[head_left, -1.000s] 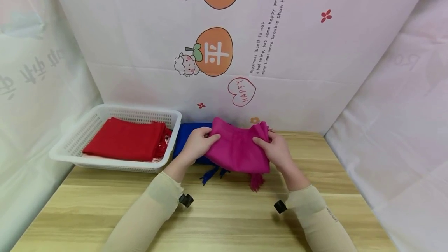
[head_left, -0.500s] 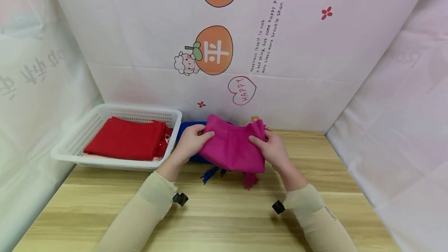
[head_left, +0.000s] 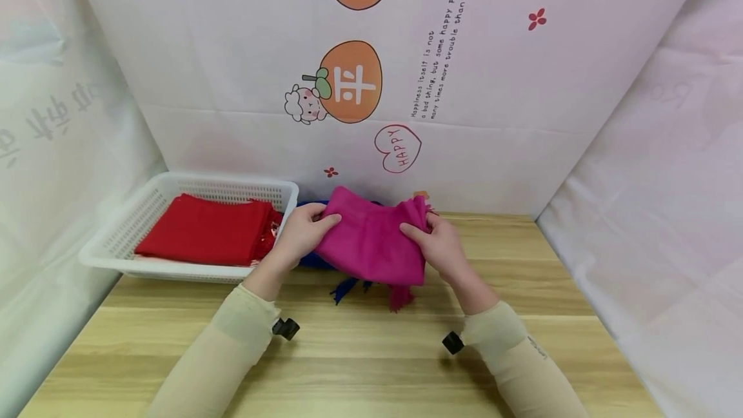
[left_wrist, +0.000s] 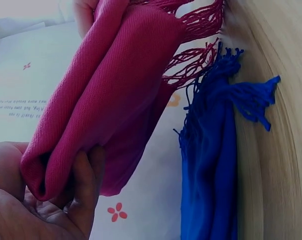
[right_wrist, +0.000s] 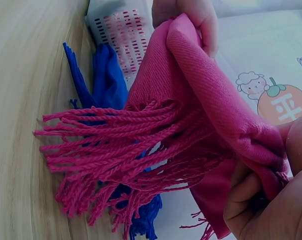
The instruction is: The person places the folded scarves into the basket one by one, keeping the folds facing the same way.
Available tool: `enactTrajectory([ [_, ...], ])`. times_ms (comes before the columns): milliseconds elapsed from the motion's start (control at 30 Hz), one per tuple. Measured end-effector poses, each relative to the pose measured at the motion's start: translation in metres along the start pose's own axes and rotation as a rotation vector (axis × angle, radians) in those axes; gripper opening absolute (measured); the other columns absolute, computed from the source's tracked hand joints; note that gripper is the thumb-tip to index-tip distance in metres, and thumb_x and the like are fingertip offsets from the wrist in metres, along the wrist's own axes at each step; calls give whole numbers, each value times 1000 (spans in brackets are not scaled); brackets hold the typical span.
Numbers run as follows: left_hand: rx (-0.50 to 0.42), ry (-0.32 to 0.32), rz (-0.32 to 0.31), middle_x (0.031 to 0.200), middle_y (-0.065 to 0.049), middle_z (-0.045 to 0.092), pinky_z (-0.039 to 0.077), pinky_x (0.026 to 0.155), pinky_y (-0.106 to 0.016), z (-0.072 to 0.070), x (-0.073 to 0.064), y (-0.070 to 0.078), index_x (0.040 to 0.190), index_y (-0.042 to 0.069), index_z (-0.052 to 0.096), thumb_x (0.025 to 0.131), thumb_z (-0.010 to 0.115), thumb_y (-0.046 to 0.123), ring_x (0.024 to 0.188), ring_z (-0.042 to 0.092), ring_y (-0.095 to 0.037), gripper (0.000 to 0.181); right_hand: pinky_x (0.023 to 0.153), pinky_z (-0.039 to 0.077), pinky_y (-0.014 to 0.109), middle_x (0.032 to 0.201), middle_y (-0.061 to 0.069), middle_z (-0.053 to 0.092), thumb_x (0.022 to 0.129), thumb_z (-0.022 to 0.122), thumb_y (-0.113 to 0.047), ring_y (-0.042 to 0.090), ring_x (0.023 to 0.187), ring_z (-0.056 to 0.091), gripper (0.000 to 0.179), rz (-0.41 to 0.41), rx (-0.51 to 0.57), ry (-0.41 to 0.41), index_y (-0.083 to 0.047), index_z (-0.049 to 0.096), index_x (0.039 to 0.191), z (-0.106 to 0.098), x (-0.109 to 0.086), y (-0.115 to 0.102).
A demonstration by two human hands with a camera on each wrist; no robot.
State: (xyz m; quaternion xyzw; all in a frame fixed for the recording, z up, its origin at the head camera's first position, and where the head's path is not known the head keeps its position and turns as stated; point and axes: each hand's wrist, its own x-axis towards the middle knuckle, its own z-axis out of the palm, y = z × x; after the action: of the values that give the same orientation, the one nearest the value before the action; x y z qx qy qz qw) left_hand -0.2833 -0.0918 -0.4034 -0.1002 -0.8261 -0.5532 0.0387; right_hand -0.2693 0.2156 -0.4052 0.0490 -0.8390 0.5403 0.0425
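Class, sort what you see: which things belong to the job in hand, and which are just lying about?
Belongs to the job:
pink fringed cloth, held by left grip and right grip

Lying about, apparently:
blue fringed cloth, on the table
white basket
red cloth, inside the basket

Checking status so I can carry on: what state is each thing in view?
pink cloth: folded, held up, fringe loose
left grip: pinching one end of the pink cloth
right grip: pinching the other end
blue cloth: lying on the table, partly hidden in the head view
red cloth: folded, inside the basket
basket: upright, uncovered
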Motion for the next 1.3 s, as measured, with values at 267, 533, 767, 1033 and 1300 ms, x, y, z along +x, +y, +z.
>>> enactTrajectory([
  [267,-29,6,-21,102,-11,77,58,77,-35,-11,-2,-3,127,4,79,108,74,33,84,71,-23,34,74,61,30,110,17,75,104,81,-35,22,87,72,39,3,19,-1,-1,71,122,8,-1,-7],
  [533,-61,-1,-35,96,-10,77,59,73,-35,-20,-6,-3,126,5,79,108,74,33,79,72,-23,33,72,61,30,107,16,75,103,82,-34,21,84,72,39,5,46,-12,-1,70,119,14,-1,-13],
  [767,-74,19,-46,101,-11,79,60,73,-32,-31,-8,-2,128,3,78,108,75,31,81,73,-21,35,69,60,29,105,15,75,104,82,-32,19,81,71,39,3,77,-25,0,71,123,21,-1,-20],
  [1033,-135,22,-71,103,-11,79,62,75,-29,-44,-12,-7,131,2,77,107,76,30,82,74,-18,37,64,56,28,97,13,72,105,81,-31,17,75,67,36,5,114,-60,0,70,119,31,-2,-29],
  [1300,-115,38,-75,97,-9,79,64,71,-30,-59,-16,-9,130,2,77,108,76,32,75,75,-17,38,63,58,28,96,13,74,105,81,-30,18,74,69,34,9,141,-72,-1,70,117,41,-1,-34],
])
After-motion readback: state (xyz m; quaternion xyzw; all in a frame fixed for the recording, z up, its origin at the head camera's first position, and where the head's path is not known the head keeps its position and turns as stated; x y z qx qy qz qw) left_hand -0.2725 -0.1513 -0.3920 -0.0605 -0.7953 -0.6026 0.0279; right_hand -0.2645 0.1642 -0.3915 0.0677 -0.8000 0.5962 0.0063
